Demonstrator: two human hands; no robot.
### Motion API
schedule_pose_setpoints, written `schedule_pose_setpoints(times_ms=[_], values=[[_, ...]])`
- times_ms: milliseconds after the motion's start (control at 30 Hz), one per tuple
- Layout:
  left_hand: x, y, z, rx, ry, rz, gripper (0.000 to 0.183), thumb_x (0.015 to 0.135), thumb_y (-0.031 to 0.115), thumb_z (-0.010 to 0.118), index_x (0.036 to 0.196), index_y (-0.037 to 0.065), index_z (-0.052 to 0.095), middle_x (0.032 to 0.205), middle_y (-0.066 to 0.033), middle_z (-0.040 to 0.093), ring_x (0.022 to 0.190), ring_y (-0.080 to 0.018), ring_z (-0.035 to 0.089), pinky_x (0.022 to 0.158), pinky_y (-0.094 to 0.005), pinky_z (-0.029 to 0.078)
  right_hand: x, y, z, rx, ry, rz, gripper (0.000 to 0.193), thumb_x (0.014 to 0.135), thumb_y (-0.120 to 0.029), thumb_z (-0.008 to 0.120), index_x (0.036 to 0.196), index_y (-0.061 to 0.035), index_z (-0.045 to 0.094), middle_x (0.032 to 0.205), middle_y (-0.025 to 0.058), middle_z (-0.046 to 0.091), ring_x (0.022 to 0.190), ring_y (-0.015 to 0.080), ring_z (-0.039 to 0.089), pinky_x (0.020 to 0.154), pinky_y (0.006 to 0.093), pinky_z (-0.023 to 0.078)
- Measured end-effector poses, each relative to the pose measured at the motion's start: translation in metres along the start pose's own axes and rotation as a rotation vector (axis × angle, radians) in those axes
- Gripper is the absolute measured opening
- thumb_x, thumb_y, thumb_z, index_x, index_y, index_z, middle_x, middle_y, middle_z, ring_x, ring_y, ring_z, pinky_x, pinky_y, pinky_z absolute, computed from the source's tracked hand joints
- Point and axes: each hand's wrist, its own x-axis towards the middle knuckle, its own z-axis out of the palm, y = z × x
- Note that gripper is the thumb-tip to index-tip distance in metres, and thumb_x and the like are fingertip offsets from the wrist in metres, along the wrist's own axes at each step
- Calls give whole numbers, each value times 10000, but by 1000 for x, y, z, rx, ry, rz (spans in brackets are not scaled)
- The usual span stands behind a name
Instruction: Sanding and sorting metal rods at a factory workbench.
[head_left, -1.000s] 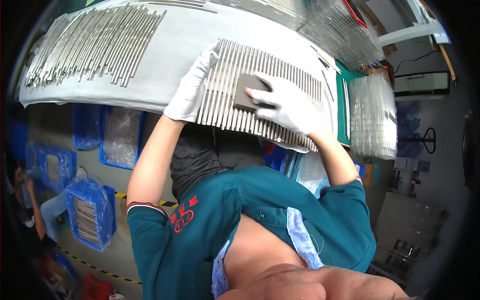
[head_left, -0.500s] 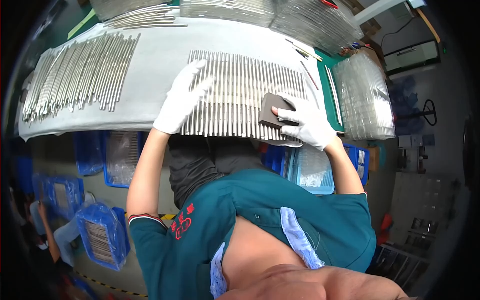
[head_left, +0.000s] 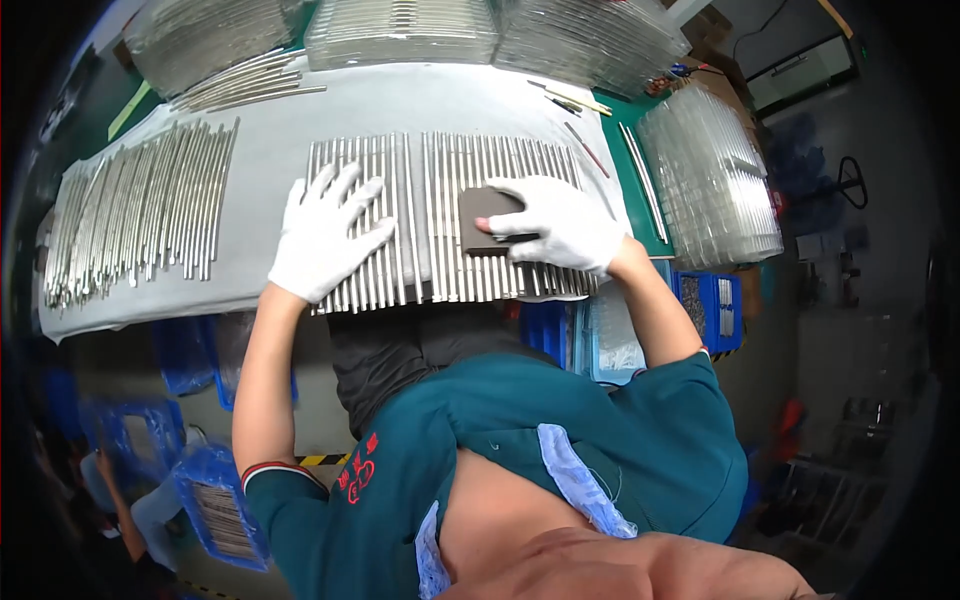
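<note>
A row of slim metal rods [head_left: 440, 215] lies side by side on the white cloth in front of me, with a narrow gap splitting it into two groups. My left hand [head_left: 330, 235], in a white glove, rests flat with spread fingers on the left group. In its own white glove, my right hand [head_left: 570, 225] grips a dark grey-brown sanding block [head_left: 482, 222] against the rods of the right group. The gloved thumb side shows a bare fingertip at the block's edge.
More rods [head_left: 145, 210] lie in a loose pile at the left, others [head_left: 250, 80] at the back. Clear plastic trays [head_left: 400, 30] stand along the far edge and at the right [head_left: 705, 175]. Pens [head_left: 570, 98] lie far right. Blue crates [head_left: 220, 510] stand on the floor, near a seated person.
My left hand has come down and spread over the rods, and the left group now sits apart from the rest. The right hand has slid the block left.
</note>
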Motion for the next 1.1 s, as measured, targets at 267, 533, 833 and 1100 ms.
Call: schedule_pose_setpoints(times_ms=[267, 533, 833, 1100], values=[[0, -19, 9, -512, 139, -212, 477, 985, 318, 633, 1417, 119, 597, 1510, -182, 508, 1419, -336, 448, 1198, -435, 328, 34, -15, 3, 0, 113, -147, 487, 780, -301, 786, 1252, -206, 713, 1367, 190, 576, 1119, 398, 604, 980, 467, 491], [-6, -27, 18, -1484, 356, -366, 601, 1053, 225, 532, 1577, 6, 334, 1607, -108, 393, 1476, -238, 397, 1219, -352, 299, 61, -26, 27, -80, 79, -109, 483, 807, -300, 795, 1279, -240, 709, 1390, 190, 569, 1169, 381, 606, 1010, 459, 489], [-2, -32, 28, -1592, 432, -310, 618, 1069, 330, 531, 1546, -25, 360, 1600, -140, 381, 1477, -219, 349, 1230, -359, 262, 53, -27, -11, 19, -183, 137, 493, 841, -330, 760, 1325, -258, 698, 1473, 189, 523, 1305, 379, 525, 1132, 442, 401], [-3, -28, 25, -1645, 451, -324, 605, 1075, 336, 507, 1552, -8, 365, 1601, -139, 393, 1481, -218, 355, 1232, -363, 271, 148, -62, 51, -73, 189, -285, 447, 871, -380, 729, 1302, -266, 692, 1332, 180, 591, 1163, 364, 615, 1012, 466, 485]])
